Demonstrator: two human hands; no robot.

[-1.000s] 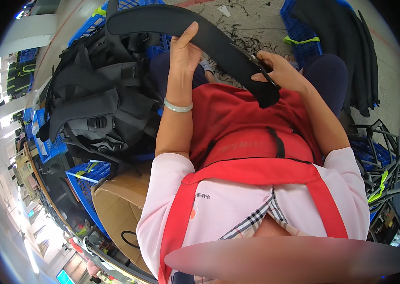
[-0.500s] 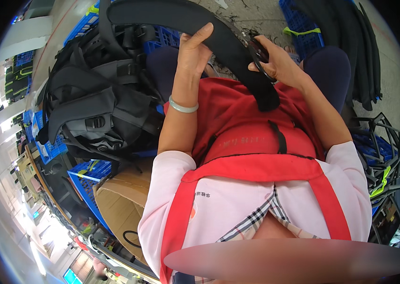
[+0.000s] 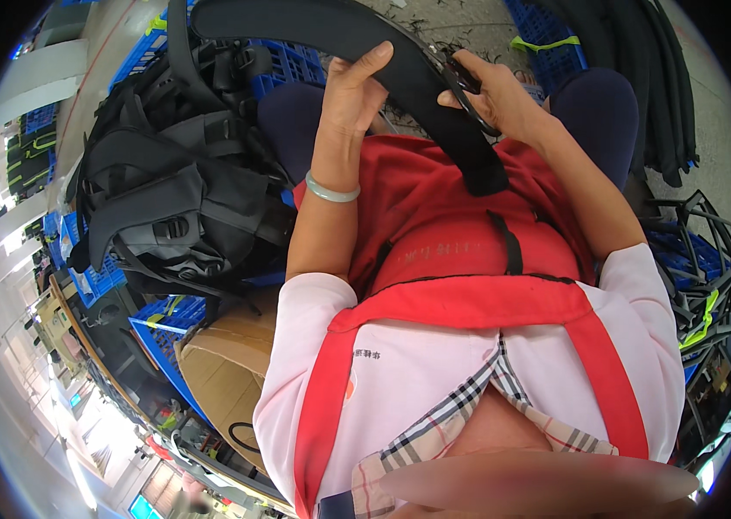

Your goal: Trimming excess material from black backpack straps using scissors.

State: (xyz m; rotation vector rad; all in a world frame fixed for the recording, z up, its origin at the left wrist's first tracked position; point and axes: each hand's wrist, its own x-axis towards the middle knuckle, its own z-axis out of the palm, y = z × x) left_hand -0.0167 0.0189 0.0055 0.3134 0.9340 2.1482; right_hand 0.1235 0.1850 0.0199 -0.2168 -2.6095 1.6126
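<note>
A long, curved black padded strap (image 3: 417, 86) arches from the upper left down onto my red apron. My left hand (image 3: 355, 91), with a pale bangle at the wrist, grips its inner edge, thumb on top and fingers partly hidden behind. At the strap's outer edge, my right hand (image 3: 504, 99) is closed around dark-handled scissors (image 3: 466, 80). Their blades lie along that edge and are hard to make out. The strap's rounded lower end rests on the apron (image 3: 434, 225) over my lap.
Black backpacks (image 3: 184, 190) are heaped at my left beside a cardboard box (image 3: 227, 355). More black straps (image 3: 659, 95) hang over a blue crate (image 3: 547, 52) at the far right. Dark frame-like pieces (image 3: 702, 259) pile up at my right. Dark scraps litter the floor (image 3: 460, 26).
My right hand and the scissors have slid a little up and left along the strap's edge. My left hand keeps its grip; the view has shifted slightly.
</note>
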